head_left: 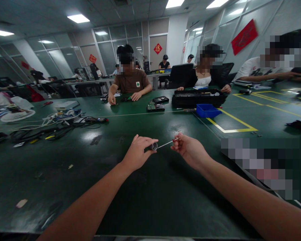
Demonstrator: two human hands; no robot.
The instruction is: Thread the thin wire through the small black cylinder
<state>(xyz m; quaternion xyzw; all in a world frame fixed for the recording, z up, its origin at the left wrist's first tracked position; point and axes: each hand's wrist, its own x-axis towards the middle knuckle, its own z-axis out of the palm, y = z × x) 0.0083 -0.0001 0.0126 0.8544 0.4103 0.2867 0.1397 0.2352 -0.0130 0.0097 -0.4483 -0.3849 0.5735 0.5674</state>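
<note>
Between the fingers and thumb of my left hand [139, 150] is a small dark cylindrical part [154, 146], its round open end turned to the right. My right hand [190, 150] is closed around the handle of a screwdriver [165, 144]; a bit of red shows at the grip. The thin metal shaft slants down to the left, and its tip meets or nearly meets the round end of the part. Whether it is inside the opening, I cannot tell. Both hands are just above the green table [150, 207].
A cable pile [62, 122] lies at the left. Across the table are hard drives [156, 106], a black case [199, 98] and a blue bin [207, 110]. A person in a brown shirt [129, 82] and others sit opposite. A blurred-out item [261, 167] lies by my right forearm.
</note>
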